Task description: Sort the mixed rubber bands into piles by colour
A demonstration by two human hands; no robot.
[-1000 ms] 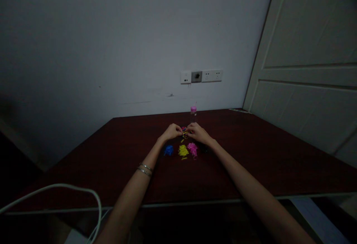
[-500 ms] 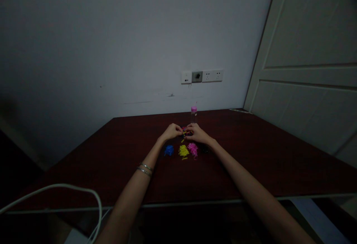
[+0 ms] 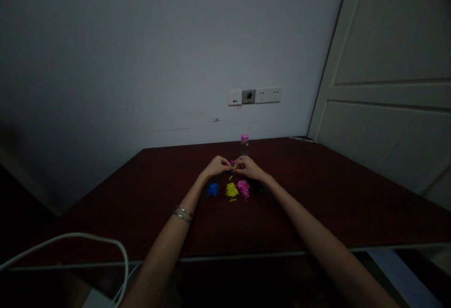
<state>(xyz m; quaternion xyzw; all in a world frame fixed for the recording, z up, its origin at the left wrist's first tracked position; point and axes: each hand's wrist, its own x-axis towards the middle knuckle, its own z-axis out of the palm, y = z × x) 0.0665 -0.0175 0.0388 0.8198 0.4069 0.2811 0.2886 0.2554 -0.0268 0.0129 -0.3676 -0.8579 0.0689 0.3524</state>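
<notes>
My left hand (image 3: 217, 165) and my right hand (image 3: 248, 167) meet over the dark red table (image 3: 317, 204), fingers pinched together on a small multicoloured bundle of rubber bands (image 3: 232, 166) between them. A yellow strand hangs down from it. Just in front of the hands lie three little heaps: a blue pile (image 3: 213, 189), a yellow pile (image 3: 231, 189) and a pink pile (image 3: 243, 188). A dark pile (image 3: 259, 188) sits right of the pink one, hard to make out. Two thin bangles (image 3: 182, 213) circle my left forearm.
A small clear bottle with a pink cap (image 3: 244, 144) stands behind the hands near the wall. Wall sockets (image 3: 254, 96) sit above it. A white door (image 3: 391, 92) closes the right side. A white cable (image 3: 77, 240) loops past the table's near left edge.
The hands stay pinched on the small bundle and have shifted only slightly, working it between the fingertips. The piles have not moved.
</notes>
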